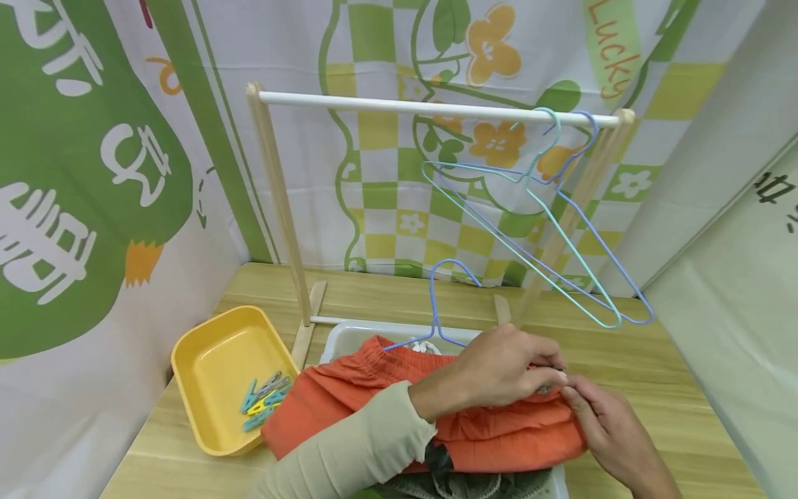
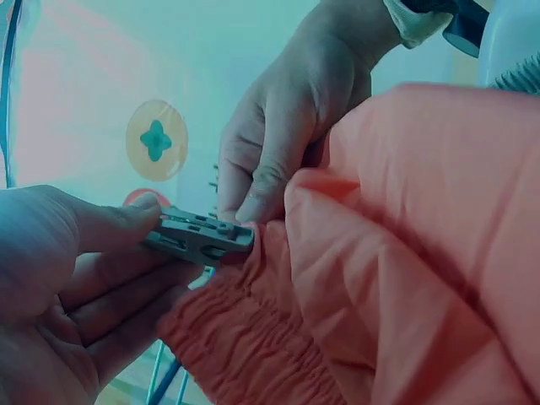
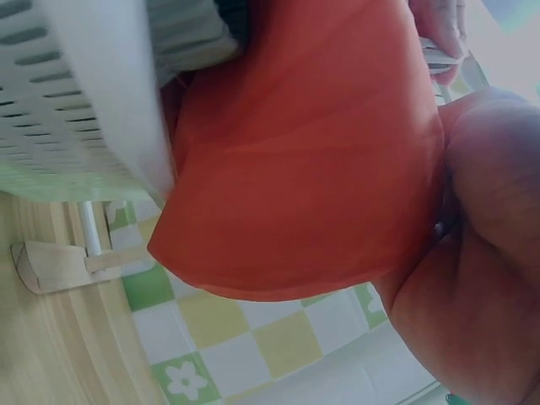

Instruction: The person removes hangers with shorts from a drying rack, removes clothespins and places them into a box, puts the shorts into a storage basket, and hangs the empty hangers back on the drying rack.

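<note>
Orange pants [image 1: 368, 378] with a gathered elastic waistband lie over the basket, and a blue hanger [image 1: 434, 305] sticks up from the waist. My left hand [image 1: 499, 367] reaches across to the right end of the waistband. Between its thumb and fingers it pinches a grey clothespin [image 2: 198, 236], whose tip is right at the waistband edge. Close beside it, my right hand [image 1: 614, 430] pinches the pants' fabric at that same corner. In the right wrist view the orange cloth [image 3: 304, 160] hangs from the right hand, whose fingertips are partly hidden.
A yellow tub [image 1: 206, 374] with several clothespins [image 1: 264, 402] stands at the left. Behind the light plastic basket [image 1: 349, 336] rises a rack with a white rail [image 1: 374, 104]. A green hanger [image 1: 573, 246] and another blue hanger [image 1: 614, 260] hang at its right end.
</note>
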Demonstrator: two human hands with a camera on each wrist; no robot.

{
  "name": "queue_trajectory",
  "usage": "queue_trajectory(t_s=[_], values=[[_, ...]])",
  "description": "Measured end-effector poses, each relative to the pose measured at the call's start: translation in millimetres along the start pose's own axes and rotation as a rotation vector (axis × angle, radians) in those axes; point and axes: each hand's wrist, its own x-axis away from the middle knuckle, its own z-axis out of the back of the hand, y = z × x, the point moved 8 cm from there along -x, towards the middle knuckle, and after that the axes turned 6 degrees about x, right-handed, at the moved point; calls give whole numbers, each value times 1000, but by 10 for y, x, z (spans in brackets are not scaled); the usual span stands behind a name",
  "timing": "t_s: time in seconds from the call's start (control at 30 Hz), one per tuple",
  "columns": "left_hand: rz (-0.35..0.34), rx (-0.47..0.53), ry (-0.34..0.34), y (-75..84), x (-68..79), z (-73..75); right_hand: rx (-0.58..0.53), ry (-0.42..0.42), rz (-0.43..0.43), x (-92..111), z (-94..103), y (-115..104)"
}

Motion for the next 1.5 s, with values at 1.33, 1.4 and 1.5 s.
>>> queue_trajectory(t_s=[1.33, 1.4, 1.5], values=[[455, 52, 510, -1252, 2534, 1538, -64, -45, -26, 30, -42, 108], [531, 5, 518, -1394, 2764, 1577, -64, -42, -37, 24, -40, 119], [658, -28, 499, -1600, 3073, 1575, -69, -38, -41, 19, -42, 130]])
